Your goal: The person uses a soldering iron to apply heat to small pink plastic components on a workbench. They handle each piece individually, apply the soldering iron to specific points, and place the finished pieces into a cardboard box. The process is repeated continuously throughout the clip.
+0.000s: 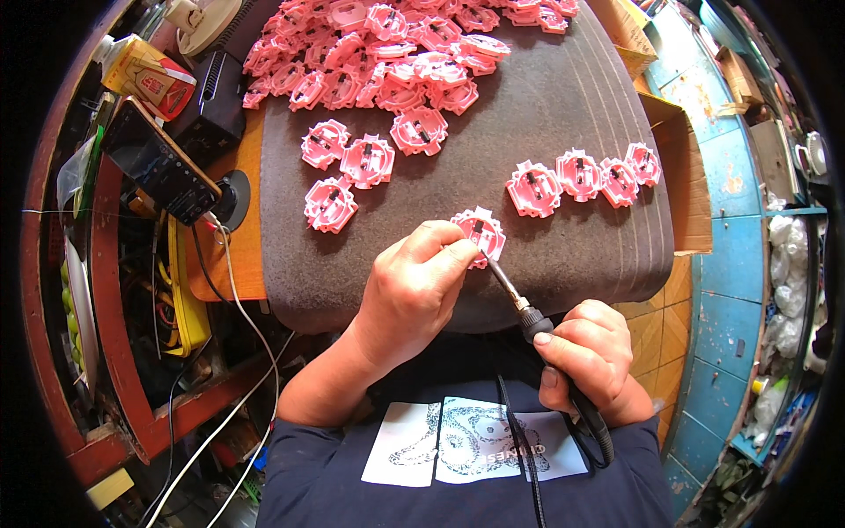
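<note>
A pink plastic piece [483, 227] with black and pale parts lies on the dark mat [387, 229], near its front edge. My left hand [409, 299] is closed at that piece, thumb and forefinger pinched over its lower left; whatever sits between the fingertips is hidden. In my right hand [588, 356] is a soldering iron [535, 324], gripped by its black handle, its metal tip reaching the piece beside my left fingertips. Four similar pieces [534, 189] stand in a row to the right, three more [330, 204] and another lie to the left.
A large heap of pink pieces [352, 48] covers the mat's back. A phone [157, 158] on a stand, cables [255, 326] and a black device [207, 110] are at left. Cardboard boxes [673, 167] and blue shelving [726, 273] stand at right.
</note>
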Demonstrator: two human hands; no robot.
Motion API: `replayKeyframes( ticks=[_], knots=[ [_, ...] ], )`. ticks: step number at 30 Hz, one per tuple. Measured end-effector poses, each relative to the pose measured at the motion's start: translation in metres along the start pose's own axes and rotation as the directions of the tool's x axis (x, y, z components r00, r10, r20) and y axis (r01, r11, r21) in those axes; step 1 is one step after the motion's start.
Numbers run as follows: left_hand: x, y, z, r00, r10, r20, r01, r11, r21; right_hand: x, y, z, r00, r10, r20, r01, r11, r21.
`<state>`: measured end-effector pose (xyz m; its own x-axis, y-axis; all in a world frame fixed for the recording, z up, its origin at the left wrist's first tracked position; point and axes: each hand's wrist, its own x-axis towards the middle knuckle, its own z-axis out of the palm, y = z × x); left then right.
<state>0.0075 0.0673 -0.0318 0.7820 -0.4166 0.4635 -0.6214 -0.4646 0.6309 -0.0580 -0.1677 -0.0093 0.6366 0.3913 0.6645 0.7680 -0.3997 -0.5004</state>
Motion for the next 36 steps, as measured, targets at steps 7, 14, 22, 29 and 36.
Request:
replayKeyframes(
  ticks=[7, 14, 22, 29, 36],
  knots=[
    [0.0, 0.0, -0.001, 1.0, -0.011, 0.003, 0.011, 1.0, -0.005, -0.003, 0.0, -0.003, 1.0, 0.022, -0.008, -0.022, 1.0, 0.012],
    [-0.001, 0.0, 0.0, 1.0, 0.003, -0.006, -0.003, 1.0, 0.004, -0.006, 0.003, 0.002, 0.981, 0.129, -0.148, -0.13, 0.991, 0.002],
    [-0.001, -0.001, 0.001, 1.0, 0.01, -0.017, -0.01, 1.0, -0.007, 0.01, 0.028, 0.015, 0.979, 0.161, -0.129, -0.151, 0.985, 0.084],
    [0.0, -0.001, 0.0, 1.0, 0.019, -0.02, -0.018, 1.0, 0.01, 0.103, 0.094, 0.024, 0.986, 0.02, 0.167, 0.011, 0.984, -0.18],
    [0.001, 0.0, 0.001, 0.998, 0.033, -0.05, -0.034, 0.999, -0.028, 0.143, 0.125, 0.066, 0.938, -0.135, 0.318, 0.232, 0.929, -0.288]
  ],
)
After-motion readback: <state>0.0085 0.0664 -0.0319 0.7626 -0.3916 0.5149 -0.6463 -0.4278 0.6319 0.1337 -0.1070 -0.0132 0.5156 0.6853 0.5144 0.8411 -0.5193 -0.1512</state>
